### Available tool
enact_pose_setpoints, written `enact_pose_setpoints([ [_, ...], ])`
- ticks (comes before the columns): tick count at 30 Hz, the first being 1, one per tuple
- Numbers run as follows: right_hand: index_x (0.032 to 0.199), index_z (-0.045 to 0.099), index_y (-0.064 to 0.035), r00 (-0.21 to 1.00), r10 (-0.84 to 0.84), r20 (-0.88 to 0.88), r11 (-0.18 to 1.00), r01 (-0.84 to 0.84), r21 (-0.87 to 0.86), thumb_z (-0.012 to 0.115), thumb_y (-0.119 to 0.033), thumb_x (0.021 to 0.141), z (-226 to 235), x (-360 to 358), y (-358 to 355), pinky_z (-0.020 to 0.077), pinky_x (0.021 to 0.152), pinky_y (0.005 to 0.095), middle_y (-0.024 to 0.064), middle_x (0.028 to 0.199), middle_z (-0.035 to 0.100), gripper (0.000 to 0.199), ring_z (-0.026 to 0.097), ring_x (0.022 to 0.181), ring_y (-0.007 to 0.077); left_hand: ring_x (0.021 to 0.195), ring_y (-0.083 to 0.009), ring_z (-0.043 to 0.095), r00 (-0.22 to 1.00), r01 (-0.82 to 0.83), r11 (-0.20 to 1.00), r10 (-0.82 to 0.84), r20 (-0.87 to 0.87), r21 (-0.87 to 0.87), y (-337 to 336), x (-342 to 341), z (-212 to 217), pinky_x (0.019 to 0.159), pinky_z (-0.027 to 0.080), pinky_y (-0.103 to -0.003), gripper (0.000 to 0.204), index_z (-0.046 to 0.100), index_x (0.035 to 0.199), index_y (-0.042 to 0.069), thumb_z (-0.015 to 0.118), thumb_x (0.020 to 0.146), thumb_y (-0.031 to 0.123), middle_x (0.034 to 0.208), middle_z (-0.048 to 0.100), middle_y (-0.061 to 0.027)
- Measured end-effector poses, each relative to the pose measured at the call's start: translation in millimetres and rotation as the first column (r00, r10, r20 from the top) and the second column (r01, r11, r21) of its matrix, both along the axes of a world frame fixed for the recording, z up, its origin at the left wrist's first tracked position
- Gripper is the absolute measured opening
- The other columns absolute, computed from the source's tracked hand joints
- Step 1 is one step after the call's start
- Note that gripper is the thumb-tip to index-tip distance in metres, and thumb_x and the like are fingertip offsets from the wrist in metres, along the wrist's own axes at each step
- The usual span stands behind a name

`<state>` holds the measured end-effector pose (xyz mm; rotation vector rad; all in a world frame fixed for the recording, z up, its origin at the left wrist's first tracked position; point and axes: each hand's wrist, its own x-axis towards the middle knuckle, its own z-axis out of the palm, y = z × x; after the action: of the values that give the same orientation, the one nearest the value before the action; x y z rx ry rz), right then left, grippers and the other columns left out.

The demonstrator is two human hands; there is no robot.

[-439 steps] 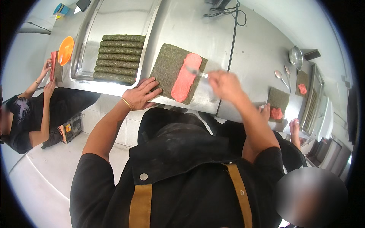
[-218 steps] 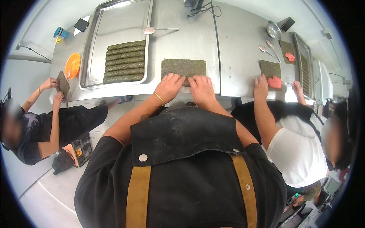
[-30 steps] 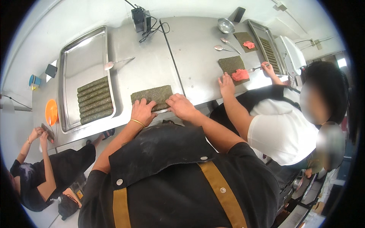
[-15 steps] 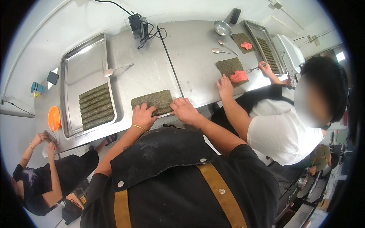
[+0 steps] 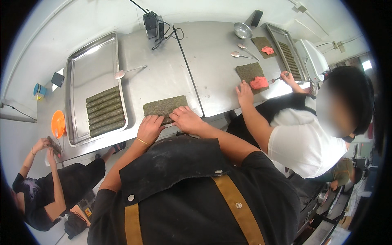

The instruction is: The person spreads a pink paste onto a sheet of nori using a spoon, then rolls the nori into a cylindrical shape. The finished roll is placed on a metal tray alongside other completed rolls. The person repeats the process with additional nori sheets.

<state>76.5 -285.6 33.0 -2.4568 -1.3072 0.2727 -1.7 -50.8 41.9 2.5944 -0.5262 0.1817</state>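
Observation:
A dark green seaweed sheet (image 5: pixel 165 105) lies at the front edge of the steel table before me, its near edge folded over into a roll. My left hand (image 5: pixel 150 128) has its fingers curled over the roll's left end. From the right, my right hand (image 5: pixel 185 119) presses its closed fingers on the roll's other part. The two hands are close together, and what lies inside the roll is hidden under them. To the left, a large steel tray (image 5: pixel 69 98) holds several finished seaweed rolls (image 5: pixel 104 111) side by side.
A spoon (image 5: pixel 120 74) rests across the tray's right rim. An orange bowl (image 5: pixel 58 123) stands beyond the tray's left side. At right, a co-worker (image 5: pixel 294 139) spreads pink paste (image 5: pixel 259 83) on another sheet with a fork. A black device with cables (image 5: pixel 153 25) stands at the back.
My right hand has moved left along the folded edge, nearer my left hand. My left hand's fingers have curled in more. The co-worker's fork has drawn back slightly from the paste.

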Motion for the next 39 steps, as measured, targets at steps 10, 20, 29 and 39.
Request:
enact_pose_setpoints([
  [10,0.128,0.069,-0.0075,0.998,-0.021,-0.060,1.000,0.023,0.021,0.079,-0.031,0.095,1,0,9,0.0440,0.108,0.0499,0.0119,0.127,0.066,0.041,0.056,0.126,0.0350,0.104,-0.0336,0.067,0.999,-0.032,0.999,0.033,0.041,-0.028,15,-8,-5,0.095,0.053,-0.046,0.046,0.073,0.122,0.008,0.088,0.080,0.018,0.103,0.070,-0.0109],
  [20,0.122,0.069,-0.0062,0.996,-0.025,-0.081,0.997,0.019,-0.068,0.078,-0.033,0.095,-2,3,10,0.0448,0.108,0.0508,0.0165,0.125,0.066,0.039,0.057,0.125,0.0371,0.110,-0.0345,0.067,0.999,-0.017,1.000,0.017,-0.046,0.012,29,-10,2,0.101,0.052,-0.046,0.063,0.068,0.137,0.008,0.091,0.080,0.023,0.114,0.072,-0.0126],
  [29,0.140,0.065,-0.0073,0.997,-0.052,-0.049,0.998,0.051,-0.026,0.082,-0.029,0.091,6,-1,6,0.0460,0.113,0.0492,0.0166,0.135,0.065,0.056,0.056,0.131,0.0388,0.131,-0.0389,0.062,0.910,-0.394,0.893,0.346,-0.229,-0.219,76,-89,-14,0.113,0.051,-0.047,0.068,0.061,0.148,0.012,0.088,0.088,0.028,0.139,0.067,-0.0180],
  [39,0.130,0.071,-0.0031,0.999,-0.019,-0.033,1.000,0.018,-0.016,0.083,-0.024,0.091,21,2,14,0.0479,0.109,0.0494,0.0176,0.129,0.067,0.045,0.059,0.126,0.0401,0.128,-0.0355,0.061,0.981,-0.187,0.932,0.191,-0.019,-0.311,47,-62,-19,0.110,0.049,-0.047,0.057,0.067,0.137,0.009,0.088,0.085,0.023,0.131,0.068,-0.0135],
])
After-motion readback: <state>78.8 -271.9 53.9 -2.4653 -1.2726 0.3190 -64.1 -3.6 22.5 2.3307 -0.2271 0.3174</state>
